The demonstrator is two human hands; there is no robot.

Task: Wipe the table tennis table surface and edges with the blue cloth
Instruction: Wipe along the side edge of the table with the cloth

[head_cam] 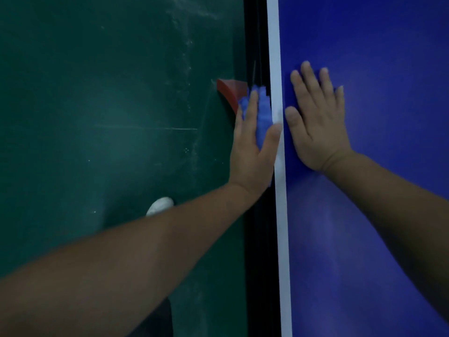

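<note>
The blue table tennis table (376, 215) fills the right side, with a white line (281, 215) along its left edge. My left hand (252, 152) grips the blue cloth (262, 113) against the table's dark side edge, fingers down the side and thumb over the white line. My right hand (318, 117) lies flat on the blue top, fingers spread, just right of the white line and level with my left hand.
A dark green floor (109, 105) with pale scuff marks lies to the left of the table. A red wedge-shaped object (229, 92) sits on the floor by the table edge. A white shoe tip (160, 205) shows above my left forearm.
</note>
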